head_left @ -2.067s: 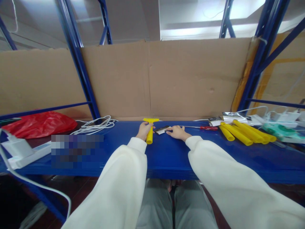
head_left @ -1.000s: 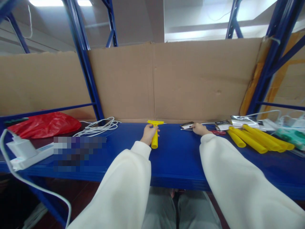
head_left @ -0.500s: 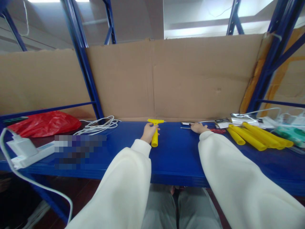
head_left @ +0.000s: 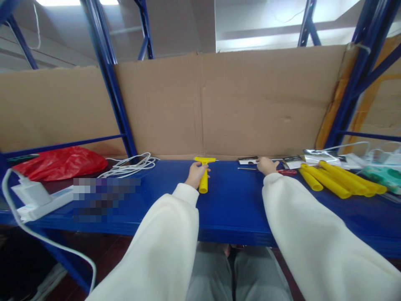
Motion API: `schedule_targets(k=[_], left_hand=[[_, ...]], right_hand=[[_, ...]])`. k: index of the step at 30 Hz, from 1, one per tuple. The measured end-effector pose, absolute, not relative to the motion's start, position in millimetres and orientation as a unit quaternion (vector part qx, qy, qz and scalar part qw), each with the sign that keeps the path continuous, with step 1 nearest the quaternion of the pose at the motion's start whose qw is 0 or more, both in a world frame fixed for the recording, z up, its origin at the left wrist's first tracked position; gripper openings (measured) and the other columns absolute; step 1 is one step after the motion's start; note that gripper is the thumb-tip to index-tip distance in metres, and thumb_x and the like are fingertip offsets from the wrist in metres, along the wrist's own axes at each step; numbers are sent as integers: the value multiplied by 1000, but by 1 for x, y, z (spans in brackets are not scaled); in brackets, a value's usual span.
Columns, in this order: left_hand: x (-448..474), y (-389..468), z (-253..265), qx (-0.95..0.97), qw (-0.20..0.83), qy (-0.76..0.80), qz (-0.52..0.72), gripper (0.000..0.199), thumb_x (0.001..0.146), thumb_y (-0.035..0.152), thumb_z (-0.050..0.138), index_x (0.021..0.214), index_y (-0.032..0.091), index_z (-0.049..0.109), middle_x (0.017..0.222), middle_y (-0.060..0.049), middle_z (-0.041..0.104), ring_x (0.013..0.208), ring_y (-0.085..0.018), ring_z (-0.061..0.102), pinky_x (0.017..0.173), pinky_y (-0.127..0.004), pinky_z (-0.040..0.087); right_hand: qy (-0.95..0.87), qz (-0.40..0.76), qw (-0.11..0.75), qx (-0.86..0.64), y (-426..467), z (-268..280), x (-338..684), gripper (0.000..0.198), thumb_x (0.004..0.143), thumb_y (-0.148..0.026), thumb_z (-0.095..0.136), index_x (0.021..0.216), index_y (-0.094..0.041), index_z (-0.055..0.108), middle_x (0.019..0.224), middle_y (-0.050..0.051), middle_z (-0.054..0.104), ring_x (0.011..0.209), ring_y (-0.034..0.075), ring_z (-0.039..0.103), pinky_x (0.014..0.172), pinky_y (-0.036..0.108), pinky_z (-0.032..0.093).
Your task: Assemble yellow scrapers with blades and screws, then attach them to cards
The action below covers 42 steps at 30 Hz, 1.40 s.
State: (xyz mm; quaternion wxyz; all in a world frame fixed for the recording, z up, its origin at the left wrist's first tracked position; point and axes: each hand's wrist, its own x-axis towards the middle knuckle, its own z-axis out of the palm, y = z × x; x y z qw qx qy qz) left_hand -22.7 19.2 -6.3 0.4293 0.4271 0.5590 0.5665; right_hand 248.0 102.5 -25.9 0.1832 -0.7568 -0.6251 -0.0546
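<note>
My left hand (head_left: 194, 174) is closed round the yellow T-shaped scraper (head_left: 203, 182), just below its crossbar. The scraper's crossbar points to the back and its round handle end towards me. Over at the right, my right hand (head_left: 267, 166) lies low over a screwdriver (head_left: 287, 172), its fingers partly hidden but seemingly apart. The screwdriver's red handle shows to the right of the hand and its thin metal shaft to the left. A small black-and-white packet (head_left: 247, 161) lies just left of my right fingers.
Several yellow tubes (head_left: 332, 184) lie on the blue shelf (head_left: 232, 209) at right, beside silver packets (head_left: 321, 156). To the left are coiled white cable (head_left: 133, 165), a red plastic bag (head_left: 69, 163) and a power strip with a white charger (head_left: 31, 192). Cardboard (head_left: 250, 104) stands behind.
My right hand has shifted slightly right along the screwdriver, uncovering more of the black-and-white packet and shaft. The left hand and the scraper have stayed in place.
</note>
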Motion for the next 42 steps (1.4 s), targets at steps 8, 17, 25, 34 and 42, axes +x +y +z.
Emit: schedule_targets(k=[8,17,25,34,42], left_hand=[[-25,23,-9,427,431,554,571,46,86,8,56,130,7,41,61,0,62,35,-9,49,43,-21,42],[-20,16,-4,471,424,568,524,47,87,9,56,131,8,41,60,1,62,38,-9,50,44,-20,42],[-18,18,-8,533,393,571,486,50,84,9,58,131,10,41,66,0,63,38,-8,50,46,-21,44],[-5,27,-3,652,327,521,443,75,74,6,64,142,15,34,66,2,63,43,-9,52,49,-19,44],[4,15,-8,679,386,488,389,74,77,4,59,145,13,32,58,3,61,38,-9,50,43,-18,39]], right_hand=[[-562,14,228,-795,85,-23,256,35,81,-13,46,106,-16,71,120,19,65,116,34,58,98,56,35],[-730,66,200,-651,85,-29,279,14,74,-16,57,70,-17,70,78,9,72,80,21,66,75,28,50],[-814,186,148,-529,59,-15,258,5,64,-23,64,66,-18,63,60,-1,61,59,14,54,58,25,44],[-834,223,106,-494,49,-7,251,18,65,-35,69,69,-19,63,65,-1,62,64,14,55,61,25,44],[-818,217,107,-523,48,-7,249,23,65,-37,71,80,-19,70,78,3,69,75,19,61,69,28,48]])
